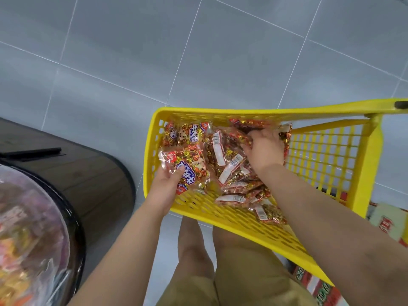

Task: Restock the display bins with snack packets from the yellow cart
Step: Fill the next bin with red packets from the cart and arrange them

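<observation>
**Count at the cart**

I count one yellow cart (220, 111). It holds roughly nine snack packets (217, 151), though they overlap too much for an exact number. There is one round display bin (77, 228). Two hands are mine: left hand (165, 186) and right hand (263, 146).

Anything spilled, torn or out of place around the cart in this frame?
Nothing stands out. The packets lie in a loose heap inside the yellow cart, some barcode side up, none on the floor. The left hand holds one packet; the right hand reaches into the heap.
</observation>
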